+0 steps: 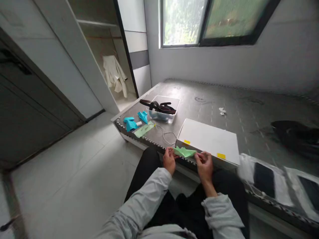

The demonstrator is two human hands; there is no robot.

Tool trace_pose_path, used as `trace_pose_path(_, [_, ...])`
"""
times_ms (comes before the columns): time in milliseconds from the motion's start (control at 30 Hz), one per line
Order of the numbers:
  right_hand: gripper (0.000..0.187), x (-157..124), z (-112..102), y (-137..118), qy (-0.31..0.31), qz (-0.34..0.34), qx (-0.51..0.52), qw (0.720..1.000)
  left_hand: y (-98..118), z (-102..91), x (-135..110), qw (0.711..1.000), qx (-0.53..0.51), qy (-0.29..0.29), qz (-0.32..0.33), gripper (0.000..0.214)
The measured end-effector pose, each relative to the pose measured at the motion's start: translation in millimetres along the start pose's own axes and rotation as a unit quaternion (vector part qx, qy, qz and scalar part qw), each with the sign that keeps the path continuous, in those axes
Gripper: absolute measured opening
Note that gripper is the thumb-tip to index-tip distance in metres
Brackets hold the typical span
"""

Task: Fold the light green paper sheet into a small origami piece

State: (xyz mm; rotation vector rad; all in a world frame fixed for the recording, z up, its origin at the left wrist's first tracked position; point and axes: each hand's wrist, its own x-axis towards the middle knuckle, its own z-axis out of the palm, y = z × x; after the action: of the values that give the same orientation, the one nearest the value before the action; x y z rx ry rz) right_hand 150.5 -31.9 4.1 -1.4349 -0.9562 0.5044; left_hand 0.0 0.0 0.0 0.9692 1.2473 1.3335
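Observation:
A folded piece of light green paper (pixel 184 152) is stretched between my two hands at the near edge of the grey bed surface (pixel 214 106). My left hand (pixel 169 160) pinches its left end, fingers closed. My right hand (pixel 203 163) pinches its right end. Right behind the paper lies a flat white box (pixel 211 138) with two yellow stickers. My legs in black trousers are below the hands.
To the left on the bed lie two folded turquoise paper shapes (pixel 136 121), a light green sheet (pixel 144 129), a white cable (pixel 167 134) and a clear plastic tub (pixel 166 111) with a dark strap. Black cloth (pixel 294 136) lies at right; plastic-wrapped packs (pixel 271 179) sit near right.

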Motion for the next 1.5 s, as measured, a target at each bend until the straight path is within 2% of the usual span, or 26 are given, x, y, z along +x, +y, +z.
trace_pose_path(100, [0.035,-5.3,0.1,-14.3,-0.024,-0.095,-0.066,0.993,5.2,0.4,-7.4,0.996,0.042,-0.058,0.053,0.013])
trace_pose_path(200, [0.035,-8.4,0.3,-21.7,-0.047,-0.195,-0.146,0.969,11.3,1.1,-15.9,0.985,0.083,-0.119,0.097,0.014])
trace_pose_path(300, [0.03,-8.4,-0.3,-20.4,-0.055,-0.228,-0.194,0.952,15.8,2.2,-22.5,0.974,0.112,-0.156,0.122,0.016])
trace_pose_path(400, [0.035,-6.4,-2.1,-15.1,-0.04,-0.21,-0.218,0.952,16.4,3.3,-23.8,0.976,0.088,-0.159,0.119,0.016])
trace_pose_path(500, [0.037,-5.1,-3.4,-12.9,-0.036,-0.19,-0.219,0.956,14.5,4.0,-20.8,0.986,0.041,-0.128,0.101,0.014])
trace_pose_path(700, [0.033,-4.9,-3.6,-18.2,-0.06,-0.169,-0.167,0.97,11.0,3.7,-13.8,0.993,0.02,-0.09,0.076,0.014])
trace_pose_path(800, [0.038,-3.3,-4.8,-17.1,-0.072,-0.156,-0.137,0.976,9.3,3.1,-11.6,0.997,0.01,-0.058,0.056,0.018])
trace_pose_path(900, [0.045,-2.4,-4.7,-13.3,-0.112,-0.152,-0.137,0.972,7.8,2.4,-10.2,0.998,0.009,-0.038,0.049,0.021])
trace_pose_path(1067, [0.043,-3.9,-2.7,-12.2,-0.147,-0.148,-0.144,0.967,5.7,2.3,-9.7,0.998,0.007,-0.041,0.048,0.019])
trace_pose_path(1233, [0.034,-5.5,-2.3,-14.6,-0.148,-0.122,-0.083,0.978,4.5,2.6,-9.5,0.998,0.001,-0.04,0.051,0.021])
trace_pose_path(1367, [0.047,-5.6,-2.1,-14.2,-0.138,-0.08,-0.07,0.985,5.6,2.7,-9.9,0.998,0.003,-0.042,0.048,0.022])
trace_pose_path(1500, [0.04,-4.8,-2.7,-16.4,-0.137,-0.109,-0.081,0.981,6.0,2.9,-10.1,0.998,-0.001,-0.041,0.049,0.025])
